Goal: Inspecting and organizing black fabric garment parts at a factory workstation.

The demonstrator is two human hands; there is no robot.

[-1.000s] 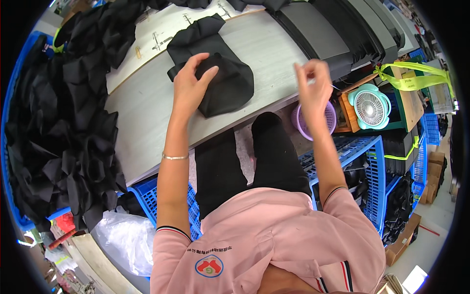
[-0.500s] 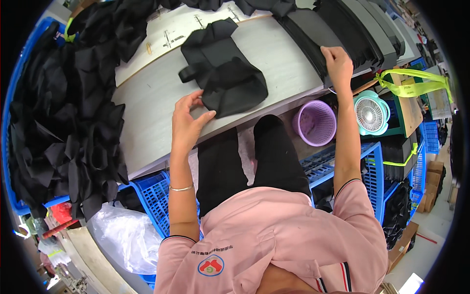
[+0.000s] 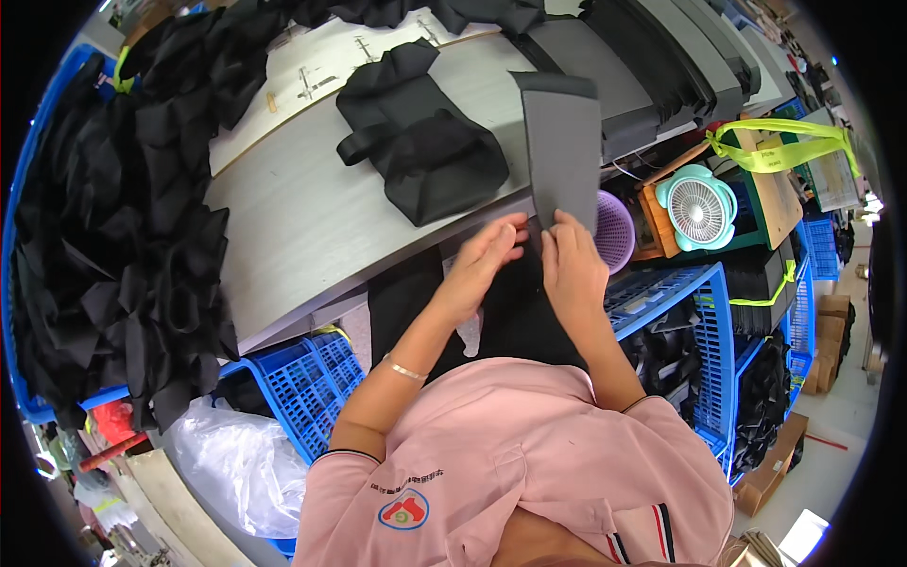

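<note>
- Panel [image 3: 567,142]: one is held, grey with a black band at its far end; it is raised over the near edge of the table [image 3: 293,217], just right of the black cloth [image 3: 444,170].
- The panel's near end is pinched by the right hand [image 3: 574,269], thumb and fingers closed on it; it is probably gripped there so that its length is left uncovered, pointing away from the body.
- The left hand [image 3: 485,260] is held just beside that near end, its fingers half curled and the gap to the thumb narrow; whether the panel is touched, or anything is pinched, cannot be told.
- One black cloth is laid on the table left of the panel, a loop sticking out at its left side; it is presumably kept there to be within reach of both hands.
- At least two stacks [image 3: 614,85] of like panels are set at the table's right end, seemingly for the right hand's reach; single panels there cannot be counted.
- One heap [image 3: 123,255] of black cloth is piled at the left; its pieces are too tangled to be counted.
- One purple bin [image 3: 614,231] and one fan [image 3: 699,208] are placed beyond the table's near edge, at the right.
- At least three blue crates [image 3: 293,387] are seen.
</note>
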